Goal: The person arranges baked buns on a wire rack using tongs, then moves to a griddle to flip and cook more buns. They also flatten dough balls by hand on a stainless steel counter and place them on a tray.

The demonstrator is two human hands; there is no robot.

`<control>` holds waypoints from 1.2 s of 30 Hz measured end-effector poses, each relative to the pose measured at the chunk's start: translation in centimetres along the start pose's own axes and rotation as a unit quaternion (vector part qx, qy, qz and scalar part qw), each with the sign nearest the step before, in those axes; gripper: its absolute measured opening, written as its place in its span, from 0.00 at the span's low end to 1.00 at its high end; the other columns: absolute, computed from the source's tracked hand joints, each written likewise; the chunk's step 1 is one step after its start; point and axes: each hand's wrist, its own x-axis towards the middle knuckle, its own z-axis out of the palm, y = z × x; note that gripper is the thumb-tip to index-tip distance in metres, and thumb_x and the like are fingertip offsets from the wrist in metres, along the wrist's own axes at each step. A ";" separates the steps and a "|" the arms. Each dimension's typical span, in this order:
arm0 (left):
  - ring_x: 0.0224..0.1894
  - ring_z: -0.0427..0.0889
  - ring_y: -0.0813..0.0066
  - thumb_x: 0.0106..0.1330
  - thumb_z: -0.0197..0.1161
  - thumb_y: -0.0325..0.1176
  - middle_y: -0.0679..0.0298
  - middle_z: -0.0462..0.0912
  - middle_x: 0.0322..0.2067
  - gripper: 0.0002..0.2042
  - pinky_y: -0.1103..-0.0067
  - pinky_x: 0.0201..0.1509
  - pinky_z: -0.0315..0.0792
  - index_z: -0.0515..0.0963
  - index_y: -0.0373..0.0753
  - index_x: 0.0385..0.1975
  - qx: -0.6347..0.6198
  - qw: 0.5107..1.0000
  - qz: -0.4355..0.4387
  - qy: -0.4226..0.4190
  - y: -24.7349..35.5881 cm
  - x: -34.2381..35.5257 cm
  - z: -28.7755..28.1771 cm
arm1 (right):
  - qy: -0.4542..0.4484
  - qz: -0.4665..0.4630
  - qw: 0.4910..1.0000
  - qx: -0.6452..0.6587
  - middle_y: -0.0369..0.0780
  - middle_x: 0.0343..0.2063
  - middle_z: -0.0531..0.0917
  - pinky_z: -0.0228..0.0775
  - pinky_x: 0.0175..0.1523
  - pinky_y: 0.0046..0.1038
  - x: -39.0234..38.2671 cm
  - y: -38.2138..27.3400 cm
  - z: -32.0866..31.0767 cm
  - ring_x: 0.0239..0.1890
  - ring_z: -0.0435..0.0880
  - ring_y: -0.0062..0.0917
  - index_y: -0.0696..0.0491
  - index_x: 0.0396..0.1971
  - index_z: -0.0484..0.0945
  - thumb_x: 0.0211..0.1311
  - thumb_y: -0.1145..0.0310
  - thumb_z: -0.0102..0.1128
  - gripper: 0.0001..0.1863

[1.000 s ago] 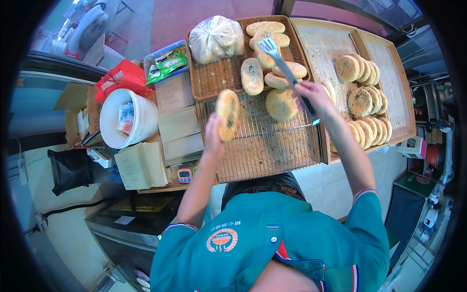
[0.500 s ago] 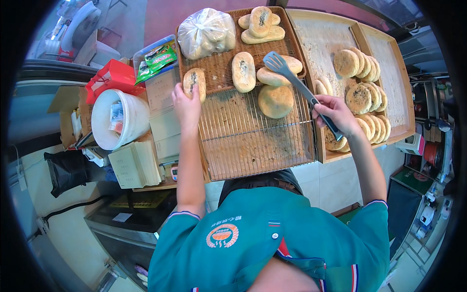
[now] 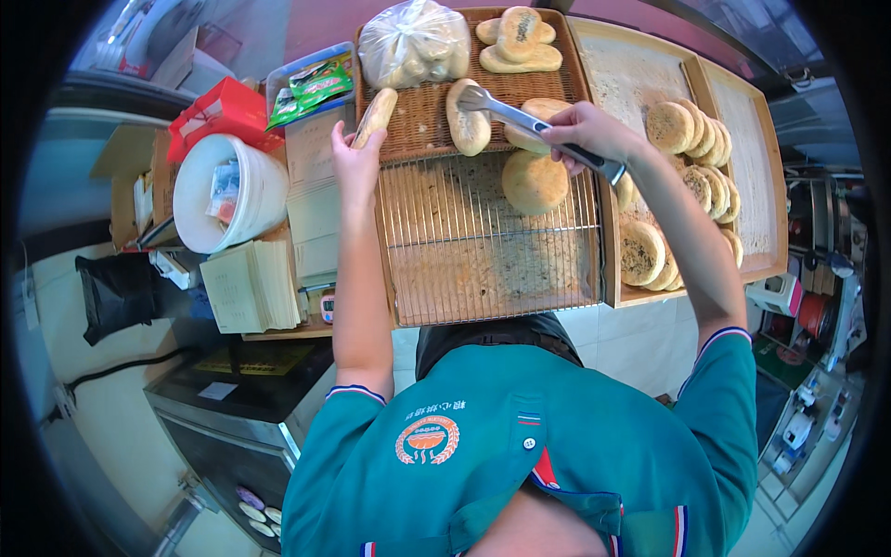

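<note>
My left hand [image 3: 350,153] holds an oblong sesame flatbread [image 3: 376,116] on edge at the left side of the wicker tray [image 3: 422,121]. My right hand [image 3: 587,133] grips metal tongs [image 3: 520,116], whose tips rest by another oblong flatbread [image 3: 467,119] lying on the wicker tray. A round flatbread [image 3: 535,182] lies on the wire rack [image 3: 473,251] just below the tongs. More flatbreads [image 3: 515,42] lie at the tray's far edge.
A clear bag of breads [image 3: 413,42] sits on the far left of the wicker tray. Several round sesame breads [image 3: 691,139] line wooden trays [image 3: 640,74] at right. A white bucket [image 3: 227,190], red box [image 3: 223,111], snack packets [image 3: 316,84] and paper stacks [image 3: 251,288] crowd the left.
My left hand carried the flatbread from over the wire rack up and left to the wicker tray's left side. My right hand swung the tongs left toward an oblong bread on the tray.
</note>
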 end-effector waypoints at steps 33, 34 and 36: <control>0.60 0.69 0.50 0.48 0.70 0.28 0.48 0.66 0.59 0.37 0.62 0.63 0.65 0.66 0.41 0.64 0.470 0.843 0.257 -0.058 3.5 -5.4 -0.1 | 0.159 -0.053 0.962 0.215 0.34 0.30 0.78 0.74 0.34 0.18 -16.1 17.0 4.3 0.26 0.77 0.14 0.63 0.59 0.69 0.66 0.69 0.59 0.24; 0.62 0.67 0.51 0.49 0.71 0.29 0.49 0.65 0.60 0.38 0.60 0.64 0.63 0.65 0.42 0.64 0.472 0.845 0.242 -0.063 3.5 -6.0 -0.2 | 0.173 -0.053 0.953 0.242 0.35 0.29 0.78 0.74 0.33 0.19 -16.3 17.3 3.5 0.26 0.77 0.14 0.63 0.57 0.69 0.67 0.69 0.59 0.23; 0.65 0.64 0.51 0.51 0.71 0.31 0.51 0.62 0.64 0.38 0.56 0.66 0.60 0.63 0.43 0.66 0.465 0.850 0.233 -0.079 3.6 -7.0 0.0 | 0.178 -0.069 0.953 0.235 0.35 0.30 0.79 0.74 0.33 0.19 -16.1 17.9 1.9 0.26 0.78 0.15 0.64 0.57 0.69 0.68 0.68 0.57 0.22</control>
